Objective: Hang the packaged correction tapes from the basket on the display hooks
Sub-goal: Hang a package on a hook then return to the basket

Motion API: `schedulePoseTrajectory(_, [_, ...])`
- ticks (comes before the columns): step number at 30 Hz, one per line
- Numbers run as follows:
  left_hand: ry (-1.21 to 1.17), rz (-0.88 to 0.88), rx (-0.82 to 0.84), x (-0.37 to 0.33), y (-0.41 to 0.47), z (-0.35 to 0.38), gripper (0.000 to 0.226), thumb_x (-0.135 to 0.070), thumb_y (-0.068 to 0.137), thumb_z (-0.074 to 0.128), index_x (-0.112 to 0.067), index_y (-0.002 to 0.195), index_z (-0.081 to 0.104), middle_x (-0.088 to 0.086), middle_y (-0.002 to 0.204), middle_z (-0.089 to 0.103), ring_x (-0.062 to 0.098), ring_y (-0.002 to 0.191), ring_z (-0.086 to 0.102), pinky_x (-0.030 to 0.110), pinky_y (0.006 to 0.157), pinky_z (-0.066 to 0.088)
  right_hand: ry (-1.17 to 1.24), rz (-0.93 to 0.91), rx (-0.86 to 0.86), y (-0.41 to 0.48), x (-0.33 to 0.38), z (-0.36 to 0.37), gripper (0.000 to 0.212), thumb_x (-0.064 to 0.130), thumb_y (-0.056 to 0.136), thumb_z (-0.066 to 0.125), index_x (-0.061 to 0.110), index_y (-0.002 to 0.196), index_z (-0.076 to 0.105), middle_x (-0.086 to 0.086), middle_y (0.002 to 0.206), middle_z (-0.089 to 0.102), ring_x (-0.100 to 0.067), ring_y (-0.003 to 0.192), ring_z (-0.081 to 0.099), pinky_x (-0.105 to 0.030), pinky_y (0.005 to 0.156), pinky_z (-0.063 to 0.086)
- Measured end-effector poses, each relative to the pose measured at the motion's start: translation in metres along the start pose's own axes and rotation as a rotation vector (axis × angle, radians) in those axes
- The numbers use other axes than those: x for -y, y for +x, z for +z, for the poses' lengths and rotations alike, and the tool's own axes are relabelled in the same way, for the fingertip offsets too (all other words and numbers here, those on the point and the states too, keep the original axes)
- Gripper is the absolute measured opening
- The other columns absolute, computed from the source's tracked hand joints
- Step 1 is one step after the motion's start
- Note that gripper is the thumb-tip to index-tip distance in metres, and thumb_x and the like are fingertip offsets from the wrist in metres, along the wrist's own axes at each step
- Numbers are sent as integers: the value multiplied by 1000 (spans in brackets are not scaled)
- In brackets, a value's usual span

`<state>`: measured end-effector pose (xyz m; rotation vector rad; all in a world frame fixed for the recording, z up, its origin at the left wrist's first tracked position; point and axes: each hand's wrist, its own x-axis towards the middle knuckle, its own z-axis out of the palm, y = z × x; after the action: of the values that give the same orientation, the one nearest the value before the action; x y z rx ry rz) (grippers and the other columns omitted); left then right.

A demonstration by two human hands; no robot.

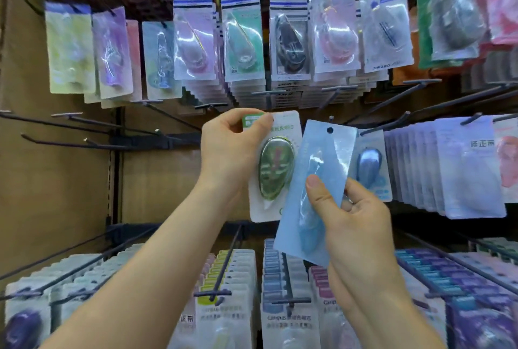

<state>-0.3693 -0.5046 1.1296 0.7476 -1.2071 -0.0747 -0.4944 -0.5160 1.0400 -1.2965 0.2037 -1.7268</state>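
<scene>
Before a shop wall of display hooks, two bare arms reach up, each hand holding one packaged correction tape. The basket is out of view.

The left hand [227,158] pinches the top left corner of a white card pack with a green tape [276,169]; thumb and curled fingers cover the corner. This pack stands almost upright, long axis near vertical, with the tape's narrow nose pointing down. Its hang hole cannot be seen.

The right hand [356,225] pinches a pale blue pack [314,191] low on its right side, thumb on the front, fingers behind. Its long axis leans, top tipped to the right, and the hang hole [330,130] is uppermost. It overlaps the green pack's right edge.

A hook end [269,93] sits just above the green pack. Full rows of packs [473,169] hang close on the right.

Likely risks: a corner pinch lets a pack swing, so the hole may miss the hook tip. The overlapping packs may snag each other. The leaning blue pack needs straightening, or the tip may bend its card. Crowded neighbours could be knocked loose. Either pack could land on a row of the wrong colour.
</scene>
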Motion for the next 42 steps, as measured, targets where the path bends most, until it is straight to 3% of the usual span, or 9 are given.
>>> schedulePoseTrajectory(8, [-139,-197,69,10,4,2,19,-24,98,59,-14,86,71,19,96,74,30,81,67,56,84,56,-10,33,-35,3,-10,3,12,21,88,69,14,96,73,-5,84,77,-19,75,74,-39,68,61])
schedulePoseTrajectory(12, [-121,-273,110,16,-1,-2,17,-23,101,52,-20,114,62,8,101,75,27,94,72,49,86,58,-35,45,-64,7,-14,4,10,21,87,70,15,95,73,-3,83,77,-20,76,75,-42,68,61])
schedulePoseTrajectory(14, [-64,-239,170,21,-10,-15,35,-19,96,60,-31,128,51,3,101,74,22,93,73,46,83,59,-59,34,-79,11,-17,3,9,21,87,71,15,93,74,-4,83,77,-23,79,75,-45,71,62])
schedulePoseTrajectory(17, [12,-143,279,22,-24,-35,65,-10,88,70,-45,134,41,4,97,75,19,88,74,37,76,59,-86,11,-95,16,-20,3,7,22,88,71,16,89,74,-4,81,77,-24,78,74,-44,70,62])
schedulePoseTrajectory(21, [60,-125,319,26,-27,-40,69,-9,84,75,-47,132,44,3,92,76,19,82,75,33,67,60,-132,30,-61,24,-22,4,11,24,89,70,16,95,73,-2,85,77,-20,79,74,-40,67,62])
schedulePoseTrajectory(30, [314,-157,338,70,9,-30,61,-17,86,75,-39,137,50,-1,105,71,11,83,74,28,66,61,-895,-86,23,46,-5,-27,20,43,93,61,28,106,55,6,102,62,-15,92,60,-31,65,48])
schedulePoseTrajectory(34, [536,-104,306,103,40,-20,61,-22,86,76,-37,139,50,-2,117,68,15,93,70,30,73,60,-818,-73,11,52,0,-40,14,44,91,64,32,89,57,12,93,65,-9,85,63,-30,64,51])
schedulePoseTrajectory(37, [590,-117,292,122,54,-12,58,-17,88,71,-35,139,49,0,131,62,20,103,67,34,83,58,-693,-9,51,53,1,-46,10,39,92,64,31,95,62,10,95,69,-11,87,67,-27,65,50])
schedulePoseTrajectory(42, [523,-167,318,140,64,5,52,-12,93,65,-29,138,45,7,124,63,19,90,65,14,51,46,-496,144,102,53,0,-59,13,34,92,66,30,105,68,5,97,75,-19,92,72,-44,84,59])
